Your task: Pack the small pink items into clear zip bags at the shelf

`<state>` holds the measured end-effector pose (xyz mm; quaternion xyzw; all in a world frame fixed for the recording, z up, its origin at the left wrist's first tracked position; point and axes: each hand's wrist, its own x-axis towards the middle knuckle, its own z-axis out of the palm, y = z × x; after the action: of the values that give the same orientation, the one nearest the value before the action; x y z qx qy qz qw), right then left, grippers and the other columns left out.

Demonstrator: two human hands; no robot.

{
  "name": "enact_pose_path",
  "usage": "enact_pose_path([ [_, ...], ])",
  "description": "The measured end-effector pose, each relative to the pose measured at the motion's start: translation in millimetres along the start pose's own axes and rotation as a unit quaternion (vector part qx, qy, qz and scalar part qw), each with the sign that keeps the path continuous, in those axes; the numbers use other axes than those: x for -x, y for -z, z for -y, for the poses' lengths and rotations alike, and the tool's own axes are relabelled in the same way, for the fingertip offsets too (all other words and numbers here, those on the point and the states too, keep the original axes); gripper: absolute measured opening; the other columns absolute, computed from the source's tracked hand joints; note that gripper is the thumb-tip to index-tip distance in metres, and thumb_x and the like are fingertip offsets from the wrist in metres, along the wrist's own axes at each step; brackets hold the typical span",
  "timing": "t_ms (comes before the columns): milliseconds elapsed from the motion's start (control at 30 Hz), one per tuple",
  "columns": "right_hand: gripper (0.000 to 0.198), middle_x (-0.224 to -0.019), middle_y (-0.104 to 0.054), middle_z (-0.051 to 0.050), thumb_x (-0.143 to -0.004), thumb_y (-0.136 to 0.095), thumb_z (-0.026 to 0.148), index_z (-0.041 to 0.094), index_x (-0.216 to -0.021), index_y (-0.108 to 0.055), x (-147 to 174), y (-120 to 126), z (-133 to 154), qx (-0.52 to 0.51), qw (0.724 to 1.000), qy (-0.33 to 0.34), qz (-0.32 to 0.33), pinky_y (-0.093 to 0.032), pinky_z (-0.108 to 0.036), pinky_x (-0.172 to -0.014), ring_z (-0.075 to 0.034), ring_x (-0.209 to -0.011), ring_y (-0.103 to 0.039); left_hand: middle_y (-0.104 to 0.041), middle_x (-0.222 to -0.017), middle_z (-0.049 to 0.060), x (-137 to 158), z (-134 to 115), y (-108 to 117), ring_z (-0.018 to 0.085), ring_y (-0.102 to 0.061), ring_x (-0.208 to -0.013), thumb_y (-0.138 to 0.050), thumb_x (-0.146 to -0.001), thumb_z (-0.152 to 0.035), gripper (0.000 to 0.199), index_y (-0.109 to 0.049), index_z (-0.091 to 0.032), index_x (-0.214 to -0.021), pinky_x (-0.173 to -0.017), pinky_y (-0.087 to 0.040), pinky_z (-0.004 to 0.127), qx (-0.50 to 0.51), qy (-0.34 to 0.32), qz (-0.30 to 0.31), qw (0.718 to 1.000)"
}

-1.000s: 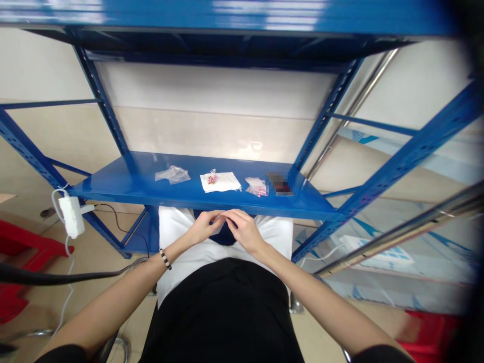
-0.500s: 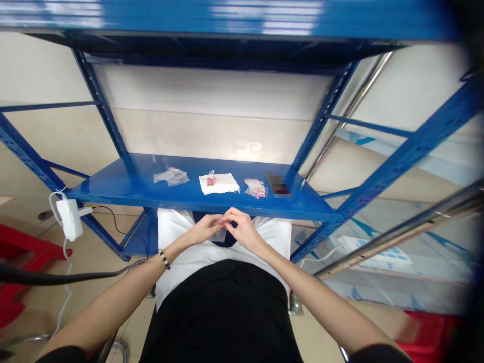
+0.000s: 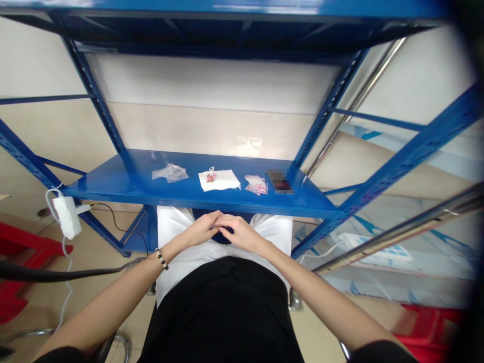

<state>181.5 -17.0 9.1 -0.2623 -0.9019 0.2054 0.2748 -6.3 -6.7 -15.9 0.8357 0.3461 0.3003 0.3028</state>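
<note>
My left hand (image 3: 206, 227) and my right hand (image 3: 238, 231) meet above my lap, just in front of the shelf edge. Their fingers are curled together and overlap at the tips. A small clear plastic bag, seen in the earlier view between them at the left fingers, is now hidden by the hands. What my right fingers pinch is covered too. On the blue shelf (image 3: 124, 184) before me lies a white cloth pouch (image 3: 227, 180) with small pink and gold pieces (image 3: 210, 177) on it. To its right is a clear bag of pink pieces (image 3: 256, 185).
Several flat clear bags (image 3: 172, 173) lie on the shelf's left part. A dark, pixelated flat object (image 3: 279, 181) rests at its right. Blue uprights (image 3: 328, 113) and an upper shelf (image 3: 242, 30) frame the space. A white power strip (image 3: 67, 216) hangs at the left.
My hands have drawn closer together, and the right fingers now lie flatter across the left ones. The clear bag beneath them has gone out of sight. The camera view has shifted slightly.
</note>
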Motion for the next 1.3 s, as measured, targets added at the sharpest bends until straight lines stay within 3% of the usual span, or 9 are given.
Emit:
enact_pose_path([
  [233, 0.029, -0.105, -0.069, -0.009, -0.084, -0.047, 0.004, 0.015, -0.103, -0.066, 13, -6, 12, 0.101, 0.988, 0.03, 0.112, -0.049, -0.032, -0.089, -0.021, -0.101, -0.063, -0.061, -0.097, 0.006, 15, -17, -7, 0.023, -0.057, -0.092, -0.047, -0.084, -0.015, 0.018, -0.052, -0.019, -0.101, -0.081, -0.045, 0.034, -0.187, -0.025, 0.026, 0.982],
  [400, 0.029, -0.116, -0.065, -0.014, -0.087, -0.05, 0.01, 0.012, -0.112, -0.063, 18, -18, 9, 0.194, 0.973, 0.031, 0.123, -0.045, -0.038, -0.099, -0.024, -0.114, -0.058, -0.06, -0.094, 0.007, 12, -15, -12, 0.023, -0.054, -0.088, -0.044, -0.087, -0.016, 0.017, -0.051, -0.018, -0.102, -0.08, -0.044, 0.036, -0.265, -0.061, 0.03, 0.962],
  [700, 0.025, -0.102, -0.07, -0.013, -0.087, -0.047, 0.009, 0.011, -0.102, -0.067, 18, -35, 7, 0.254, 0.961, -0.001, 0.107, -0.044, -0.039, -0.099, -0.025, -0.103, -0.061, -0.058, -0.095, 0.009, 4, -13, -18, 0.023, -0.053, -0.093, -0.042, -0.091, -0.015, 0.01, -0.051, -0.016, -0.096, -0.088, -0.044, 0.038, -0.294, -0.149, 0.011, 0.944],
  [900, 0.022, -0.106, -0.068, -0.01, -0.09, -0.048, 0.011, 0.014, -0.104, -0.065, 20, -32, 14, 0.277, 0.955, 0.018, 0.102, -0.042, -0.038, -0.101, -0.023, -0.109, -0.058, -0.059, -0.094, 0.008, 7, -17, -11, 0.023, -0.053, -0.09, -0.046, -0.086, -0.013, 0.02, -0.05, -0.017, -0.105, -0.084, -0.043, 0.037, -0.31, -0.134, 0.045, 0.94],
  [1067, 0.016, -0.097, -0.068, -0.009, -0.089, -0.051, 0.011, 0.016, -0.096, -0.065, 13, -26, 13, 0.309, 0.943, 0.019, 0.121, -0.045, -0.038, -0.094, -0.023, -0.102, -0.059, -0.06, -0.091, 0.007, -1, -16, 0, 0.024, -0.054, -0.088, -0.048, -0.085, -0.013, 0.013, -0.049, -0.019, -0.097, -0.081, -0.043, 0.037, -0.326, -0.114, 0.078, 0.935],
  [1300, 0.021, -0.097, -0.07, -0.01, -0.084, -0.052, 0.01, 0.012, -0.097, -0.068, 22, -44, 9, 0.319, 0.938, 0.011, 0.136, -0.043, -0.039, -0.1, -0.025, -0.101, -0.06, -0.06, -0.093, 0.009, 8, -17, -17, 0.024, -0.055, -0.088, -0.048, -0.088, -0.018, 0.006, -0.048, -0.019, -0.094, -0.079, -0.043, 0.037, -0.343, -0.116, 0.071, 0.93],
])
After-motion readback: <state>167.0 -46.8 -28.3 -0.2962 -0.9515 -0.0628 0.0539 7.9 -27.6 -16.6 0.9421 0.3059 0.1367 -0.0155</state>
